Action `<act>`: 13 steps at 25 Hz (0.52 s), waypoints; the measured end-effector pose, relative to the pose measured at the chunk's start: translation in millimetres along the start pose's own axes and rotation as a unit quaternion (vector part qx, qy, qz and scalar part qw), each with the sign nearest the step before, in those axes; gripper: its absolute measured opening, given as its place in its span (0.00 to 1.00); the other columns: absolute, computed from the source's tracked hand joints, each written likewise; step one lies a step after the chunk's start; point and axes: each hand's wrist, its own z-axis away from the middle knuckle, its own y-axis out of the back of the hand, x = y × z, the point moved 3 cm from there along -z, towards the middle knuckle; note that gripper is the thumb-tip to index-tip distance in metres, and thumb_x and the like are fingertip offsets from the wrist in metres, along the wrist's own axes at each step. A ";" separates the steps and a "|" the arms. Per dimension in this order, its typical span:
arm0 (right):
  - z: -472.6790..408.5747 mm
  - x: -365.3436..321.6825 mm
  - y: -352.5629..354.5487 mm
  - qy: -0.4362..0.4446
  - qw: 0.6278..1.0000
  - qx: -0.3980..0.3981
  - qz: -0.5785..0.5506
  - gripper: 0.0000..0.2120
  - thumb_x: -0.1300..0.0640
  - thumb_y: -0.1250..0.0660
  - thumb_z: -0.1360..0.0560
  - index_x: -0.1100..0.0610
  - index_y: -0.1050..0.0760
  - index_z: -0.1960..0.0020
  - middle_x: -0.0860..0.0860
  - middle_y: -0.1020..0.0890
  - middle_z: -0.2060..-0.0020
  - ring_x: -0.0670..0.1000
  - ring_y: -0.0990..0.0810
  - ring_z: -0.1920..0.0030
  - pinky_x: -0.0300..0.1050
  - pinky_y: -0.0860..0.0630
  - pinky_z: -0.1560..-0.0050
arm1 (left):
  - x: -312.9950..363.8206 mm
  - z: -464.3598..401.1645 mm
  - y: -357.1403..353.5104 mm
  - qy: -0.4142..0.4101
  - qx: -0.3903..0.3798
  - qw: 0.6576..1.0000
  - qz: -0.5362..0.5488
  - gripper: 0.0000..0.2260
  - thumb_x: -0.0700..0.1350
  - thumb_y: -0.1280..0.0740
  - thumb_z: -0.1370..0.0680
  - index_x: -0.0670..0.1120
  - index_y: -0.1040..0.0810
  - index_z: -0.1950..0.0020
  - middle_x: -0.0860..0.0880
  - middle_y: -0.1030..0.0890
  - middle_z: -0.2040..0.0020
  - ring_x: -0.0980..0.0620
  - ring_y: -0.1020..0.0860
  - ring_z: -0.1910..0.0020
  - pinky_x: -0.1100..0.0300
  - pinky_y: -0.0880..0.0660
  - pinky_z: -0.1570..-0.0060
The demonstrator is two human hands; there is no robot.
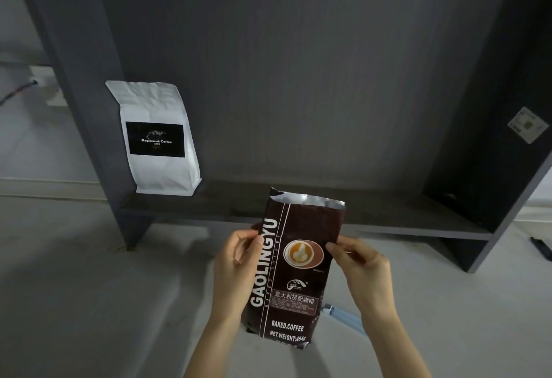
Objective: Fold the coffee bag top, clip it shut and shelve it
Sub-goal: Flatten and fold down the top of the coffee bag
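Both our hands, left hand (239, 261) and right hand (357, 264), pinch the brown coffee bag (294, 270) by its sides, steadying its open top for folding, below the shelf (388, 213).

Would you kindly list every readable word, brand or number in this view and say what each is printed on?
"GAOLINGYU", "BAKED COFFEE": up the side of the dark brown foil coffee bag, held by the left hand and right hand.
"BAKED.COFFEE", "NET.WEIGHT:454g": near its bottom.
"意大利拼配咖啡": its middle panel; the finer print is unreadable.
"Kopiluwak Coffee": black label of the white paper bag on the shelf; the year beneath is blurred.
Sticker on the grey cabinet side: unreadable.
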 end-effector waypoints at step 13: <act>-0.7 -1.9 -0.6 0.000 0.996 -0.016 -0.091 0.11 0.70 0.35 0.31 0.54 0.21 0.62 0.41 0.18 0.77 0.37 0.21 0.70 0.26 0.26 0.68 | -3.7 -3.4 2.8 0.004 -0.051 0.998 -0.020 0.11 0.38 0.39 0.25 0.53 0.22 0.58 0.62 0.16 0.64 0.68 0.21 0.60 0.70 0.26 0.56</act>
